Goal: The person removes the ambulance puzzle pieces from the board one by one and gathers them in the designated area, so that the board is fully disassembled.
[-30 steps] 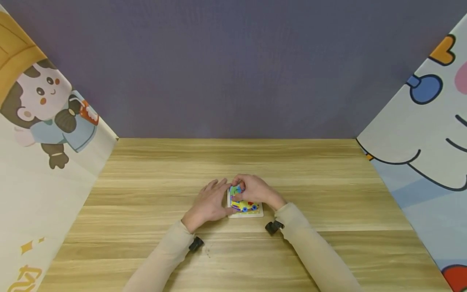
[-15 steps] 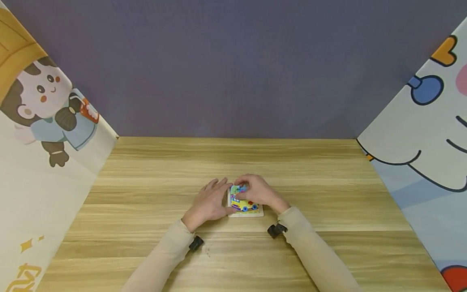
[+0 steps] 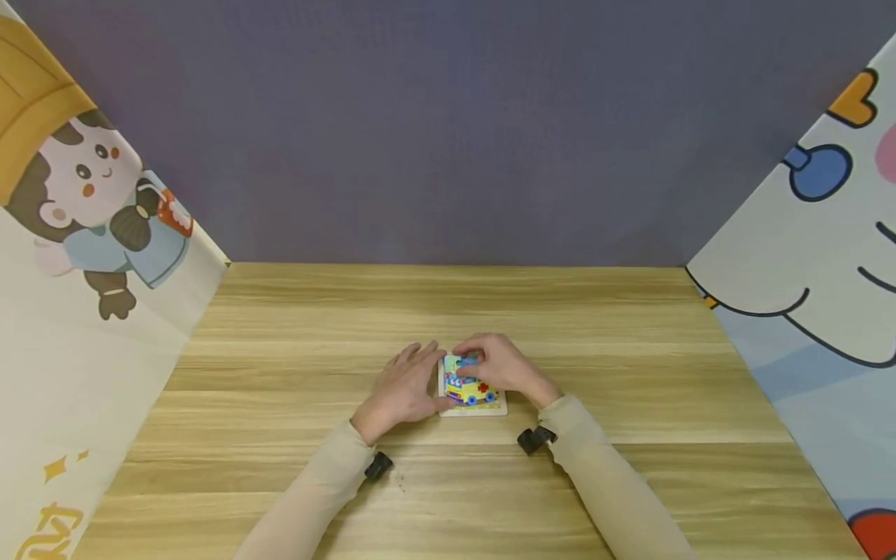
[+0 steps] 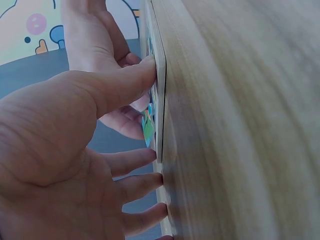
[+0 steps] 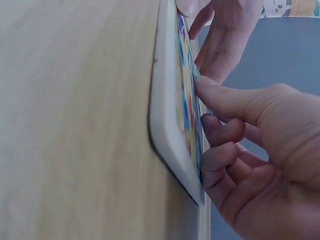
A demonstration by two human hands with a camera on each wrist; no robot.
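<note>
A small jigsaw puzzle with a pale frame and a yellow ambulance picture lies flat on the wooden table. My left hand spreads along its left side, thumb on the near left corner and fingertips at the far left edge. Over the picture's upper part, my right hand pinches a green and blue puzzle piece between thumb and fingers. In the left wrist view that piece stands tilted up from the board. The right wrist view shows the thumb close over the board, with the other fingers curled at the far edge.
The wooden table runs back to a dark grey panel. White side walls with cartoon prints, a left wall and a right wall, enclose it. A black wrist camera sits at the left cuff.
My right hand has shifted slightly right with the puzzle piece, uncovering more of the ambulance, including its red cross. My left hand has stayed in place at the puzzle's left side.
</note>
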